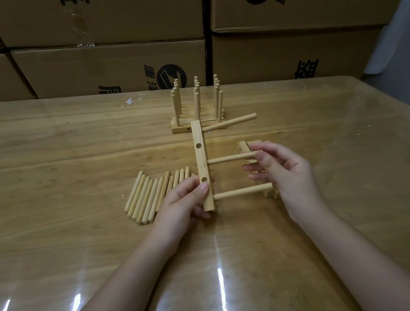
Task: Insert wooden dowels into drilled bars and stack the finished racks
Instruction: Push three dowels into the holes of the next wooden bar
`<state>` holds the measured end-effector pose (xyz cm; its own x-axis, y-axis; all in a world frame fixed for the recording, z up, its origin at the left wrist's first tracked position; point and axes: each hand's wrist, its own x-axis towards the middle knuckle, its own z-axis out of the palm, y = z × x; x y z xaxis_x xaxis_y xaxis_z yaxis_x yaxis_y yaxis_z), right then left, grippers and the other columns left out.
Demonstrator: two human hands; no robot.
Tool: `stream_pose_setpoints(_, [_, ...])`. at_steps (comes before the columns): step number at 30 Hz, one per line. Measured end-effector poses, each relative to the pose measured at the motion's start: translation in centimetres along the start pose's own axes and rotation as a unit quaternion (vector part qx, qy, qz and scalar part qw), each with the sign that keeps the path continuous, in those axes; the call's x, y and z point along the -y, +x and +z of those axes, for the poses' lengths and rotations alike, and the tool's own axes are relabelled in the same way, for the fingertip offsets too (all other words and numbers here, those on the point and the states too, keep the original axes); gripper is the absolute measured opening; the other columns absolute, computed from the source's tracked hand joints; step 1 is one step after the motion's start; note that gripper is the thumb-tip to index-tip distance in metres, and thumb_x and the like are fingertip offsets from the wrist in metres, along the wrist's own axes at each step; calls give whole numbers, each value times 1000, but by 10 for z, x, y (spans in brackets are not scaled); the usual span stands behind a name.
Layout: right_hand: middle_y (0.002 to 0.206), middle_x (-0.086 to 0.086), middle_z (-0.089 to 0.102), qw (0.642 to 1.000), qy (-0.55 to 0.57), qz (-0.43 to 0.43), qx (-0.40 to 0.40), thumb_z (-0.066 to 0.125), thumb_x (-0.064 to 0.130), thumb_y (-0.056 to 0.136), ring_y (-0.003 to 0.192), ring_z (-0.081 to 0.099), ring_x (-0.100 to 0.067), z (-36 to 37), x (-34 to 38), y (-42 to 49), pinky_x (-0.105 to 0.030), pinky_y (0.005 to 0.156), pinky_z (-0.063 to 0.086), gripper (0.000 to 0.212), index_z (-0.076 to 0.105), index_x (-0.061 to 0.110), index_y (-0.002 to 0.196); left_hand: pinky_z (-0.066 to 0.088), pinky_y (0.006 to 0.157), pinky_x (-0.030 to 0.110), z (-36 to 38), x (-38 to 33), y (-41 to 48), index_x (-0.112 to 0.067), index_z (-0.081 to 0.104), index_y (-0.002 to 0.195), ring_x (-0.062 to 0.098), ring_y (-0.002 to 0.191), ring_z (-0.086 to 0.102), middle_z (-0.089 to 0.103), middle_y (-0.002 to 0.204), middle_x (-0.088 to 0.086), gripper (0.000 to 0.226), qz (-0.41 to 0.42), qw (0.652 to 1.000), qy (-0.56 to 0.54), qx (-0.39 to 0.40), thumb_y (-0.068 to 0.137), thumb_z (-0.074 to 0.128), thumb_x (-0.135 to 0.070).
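**Three dowels in the bar, right hand on the middle one**

The left hand (183,203) gripped the drilled bar (201,155) near its closer end, thumb pressed on the face beside an open hole and fingers curled behind. The bar was held above the wooden table (71,144), with three dowels projecting from it to the right. The right hand (284,174) pinched the free end of the middle dowel (229,158) between thumb and forefinger, its other fingers loosely spread. A row of loose dowels (150,199) lay on the table just left of the bar. More bars (245,148) lay partly hidden behind the right hand. Beyond the bar stood the stack of finished racks (198,113), dowels upright, in front of cardboard boxes (113,63).
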<state>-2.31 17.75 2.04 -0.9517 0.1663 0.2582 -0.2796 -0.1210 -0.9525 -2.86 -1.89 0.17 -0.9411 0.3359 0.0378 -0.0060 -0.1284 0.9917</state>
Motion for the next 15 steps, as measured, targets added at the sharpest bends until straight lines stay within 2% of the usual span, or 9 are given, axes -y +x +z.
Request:
stream_pose_setpoints(3, [99,-4,70,1000,0,4,-3,59,22,81,84,70,-22,0,-1,0,-23,65,55,19,69,15,96,51,59,21,2,-1,-1,-15,68,101,6,65,59,64,78,-3,30,0,1000,14,5,80,53,-30])
stream_pose_setpoints(7, [97,-3,70,1000,-4,7,-9,56,15,88,81,70,-23,0,-3,1,-23,64,56,15,68,14,96,51,59,22,3,-2,-2,-15,67,104,7,64,60,65,74,-6,33,0,1000,22,8,79,52,-30])
stream_pose_setpoints(12, [99,-10,68,1000,-8,9,-18,55,42,81,75,69,-21,0,-4,1,-23,59,54,33,67,16,97,51,58,21,0,-1,-2,-12,66,106,9,64,60,65,71,-5,36,-1,1000,13,5,80,52,-32])
stream_pose_setpoints(15, [80,0,69,998,3,1,-64,50,44,84,63,64,-13,-3,-4,4,-21,52,51,32,62,16,92,50,60,22,-1,0,-2,-9,67,105,12,61,58,62,69,0,36,-2,1000,7,-1,83,51,-32])
